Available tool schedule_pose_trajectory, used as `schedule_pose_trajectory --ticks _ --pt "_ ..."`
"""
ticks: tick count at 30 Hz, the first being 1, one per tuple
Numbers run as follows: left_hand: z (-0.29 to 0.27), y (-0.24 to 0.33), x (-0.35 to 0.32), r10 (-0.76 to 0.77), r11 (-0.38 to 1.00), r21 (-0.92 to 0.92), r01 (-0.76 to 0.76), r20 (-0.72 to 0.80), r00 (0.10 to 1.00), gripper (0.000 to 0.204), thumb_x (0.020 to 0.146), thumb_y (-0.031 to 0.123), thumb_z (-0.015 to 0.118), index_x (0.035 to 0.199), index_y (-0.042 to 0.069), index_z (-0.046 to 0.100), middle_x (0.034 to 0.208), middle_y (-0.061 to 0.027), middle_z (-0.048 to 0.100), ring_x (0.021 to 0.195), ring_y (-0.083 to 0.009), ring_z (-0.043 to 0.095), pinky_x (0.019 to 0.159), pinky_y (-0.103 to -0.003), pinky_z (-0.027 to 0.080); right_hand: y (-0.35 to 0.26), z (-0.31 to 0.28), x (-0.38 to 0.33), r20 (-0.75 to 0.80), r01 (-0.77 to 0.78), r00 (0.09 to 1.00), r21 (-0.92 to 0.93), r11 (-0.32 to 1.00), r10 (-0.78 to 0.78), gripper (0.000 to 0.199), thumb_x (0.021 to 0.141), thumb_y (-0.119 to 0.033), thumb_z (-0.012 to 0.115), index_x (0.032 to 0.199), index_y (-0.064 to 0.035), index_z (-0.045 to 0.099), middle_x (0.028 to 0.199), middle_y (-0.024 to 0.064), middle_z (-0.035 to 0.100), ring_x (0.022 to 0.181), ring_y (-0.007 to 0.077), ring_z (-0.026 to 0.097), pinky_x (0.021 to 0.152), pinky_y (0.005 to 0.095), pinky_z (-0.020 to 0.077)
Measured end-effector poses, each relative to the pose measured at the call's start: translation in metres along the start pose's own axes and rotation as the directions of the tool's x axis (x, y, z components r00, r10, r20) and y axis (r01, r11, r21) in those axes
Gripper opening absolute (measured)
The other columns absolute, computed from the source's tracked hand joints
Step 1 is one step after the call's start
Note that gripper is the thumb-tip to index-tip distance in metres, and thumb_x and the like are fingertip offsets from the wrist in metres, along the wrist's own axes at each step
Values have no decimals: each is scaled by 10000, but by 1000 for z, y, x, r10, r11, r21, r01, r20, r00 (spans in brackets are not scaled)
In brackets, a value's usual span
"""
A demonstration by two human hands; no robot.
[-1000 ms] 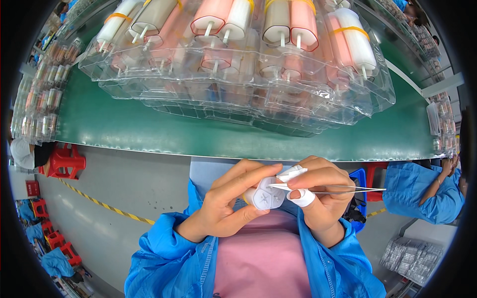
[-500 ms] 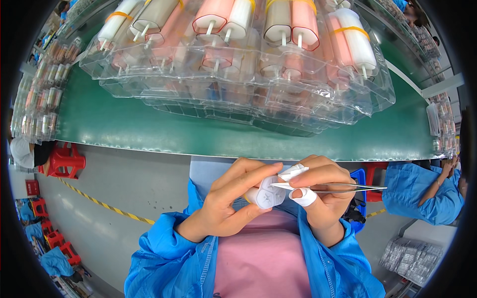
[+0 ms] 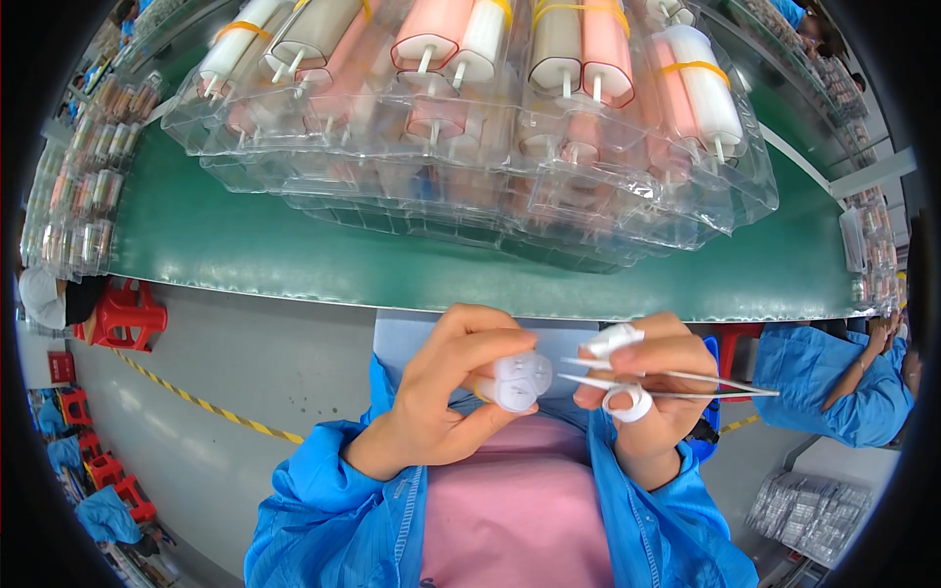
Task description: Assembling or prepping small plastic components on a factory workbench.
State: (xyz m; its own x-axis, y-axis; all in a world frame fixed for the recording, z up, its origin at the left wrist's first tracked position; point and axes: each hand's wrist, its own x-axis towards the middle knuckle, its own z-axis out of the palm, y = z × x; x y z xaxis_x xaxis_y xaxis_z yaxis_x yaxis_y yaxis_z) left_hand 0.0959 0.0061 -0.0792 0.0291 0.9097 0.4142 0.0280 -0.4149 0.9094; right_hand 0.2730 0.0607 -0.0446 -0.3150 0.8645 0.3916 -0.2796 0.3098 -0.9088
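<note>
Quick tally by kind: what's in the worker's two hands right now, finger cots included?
Small white cylindrical part, in the left hand: 1
Metal tweezers, in the right hand: 1
White finger cots on right-hand fingers: 2 visible
Total: 4

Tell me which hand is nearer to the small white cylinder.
Left. The left hand grips the small white cylinder in its fingers. The right hand sits just beside it, pinching metal tweezers whose tips point at the cylinder.

The left hand's fingers [image 3: 480,348] hide most of the small white cylinder [image 3: 517,380]; its far end cannot be seen.
</note>
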Motion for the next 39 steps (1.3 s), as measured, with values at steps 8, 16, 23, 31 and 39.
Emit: schedule_pose_trajectory --ticks 8,16,23,31,39 --pt "-4 6 0 -86 991 -96 91 60 994 625 787 51 659 1328 -27 355 1200 -212 502 1048 -275 510 895 -353 416 -4 4 4 -24 -186 981 184 965 193 265 747 69 661 1003 78 595 987 178 593 849 253 662 730 315 568" --pt "0 8 3 -48 986 162 40 47 998 540 803 39 599 1307 -46 424 1154 -182 495 1004 -300 474 880 -374 384 -12 8 0 -26 -106 994 -147 984 103 220 668 -27 765 878 -19 702 879 125 669 765 199 649 642 275 522" --pt "0 8 1 -50 990 129 48 15 999 523 805 46 613 1291 -44 442 1127 -180 484 978 -296 481 850 -364 407 -6 8 7 102 54 994 -240 969 -30 214 667 -35 770 866 -11 697 856 124 678 719 206 656 604 265 517" --pt "1 6 1 -42 992 115 42 4 999 510 808 48 612 1283 -46 452 1124 -184 482 971 -286 487 832 -355 417 -6 8 9 117 50 993 -265 963 -19 214 667 -43 768 868 -20 701 844 117 680 716 199 657 599 262 515" --pt "0 8 2 -50 989 138 48 10 999 498 801 42 612 1269 -47 466 1113 -178 491 962 -283 488 829 -353 416 -6 9 8 88 22 996 -252 967 0 210 658 -53 772 856 -31 706 842 105 681 717 195 657 594 262 513"
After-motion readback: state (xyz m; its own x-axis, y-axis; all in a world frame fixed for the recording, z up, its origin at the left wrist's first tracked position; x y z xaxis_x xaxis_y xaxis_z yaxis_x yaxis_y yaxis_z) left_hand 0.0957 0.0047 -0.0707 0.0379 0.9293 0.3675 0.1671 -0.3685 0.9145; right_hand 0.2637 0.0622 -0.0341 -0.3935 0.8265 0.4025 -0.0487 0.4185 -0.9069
